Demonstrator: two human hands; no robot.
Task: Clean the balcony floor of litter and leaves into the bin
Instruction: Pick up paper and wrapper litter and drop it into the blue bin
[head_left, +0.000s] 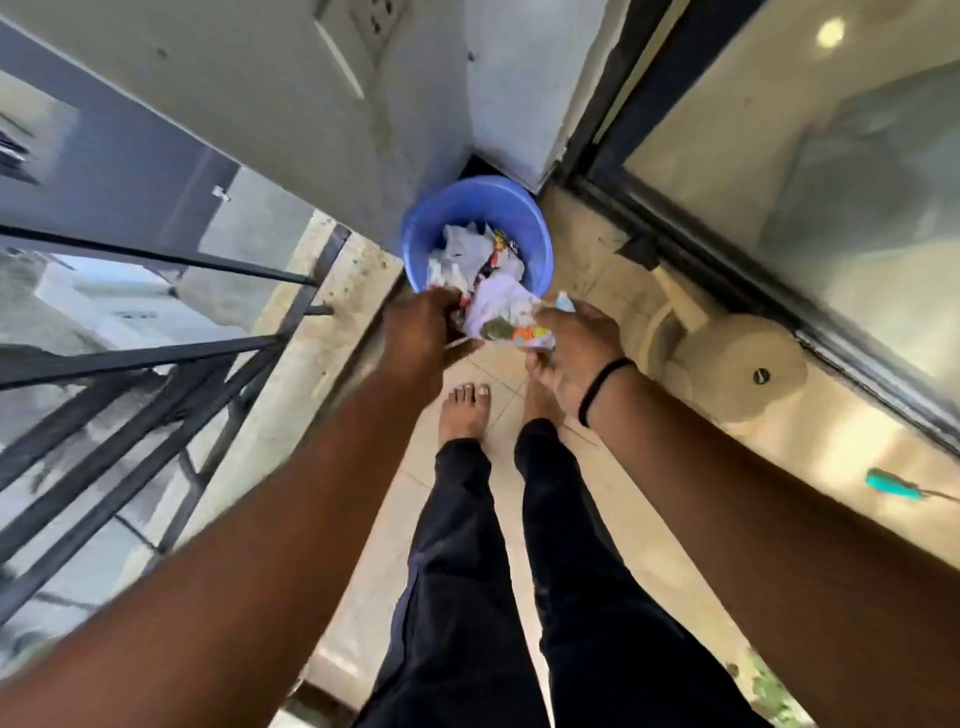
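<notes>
- We look down from a head camera at both bare arms reaching forward over a tiled balcony floor (618, 499).
- A blue bin (524, 208) stands on the floor in the corner where two walls meet, well ahead of our bare feet.
- The bin already holds crumpled white papers and coloured wrappers.
- Between our hands, just above the bin's near rim, we hold a bundle of litter (506, 314): crumpled white paper with printed wrappers.
- Our left hand (423, 332) grips the bundle's left edge, fingers curled round it.
- Our right hand (574, 353) holds the right edge, fingers curled under the wrappers; a black band (602, 387) circles that wrist.
- A dark metal railing (156, 358) runs along the left of the balcony.
- On the right, a glass sliding door (831, 171) sits in a dark frame.
- A cream-coloured object with a round base (727, 358) lies by the door track; we cannot tell what it is.
- A small teal object (891, 484) lies further back on the right, blurred.
</notes>
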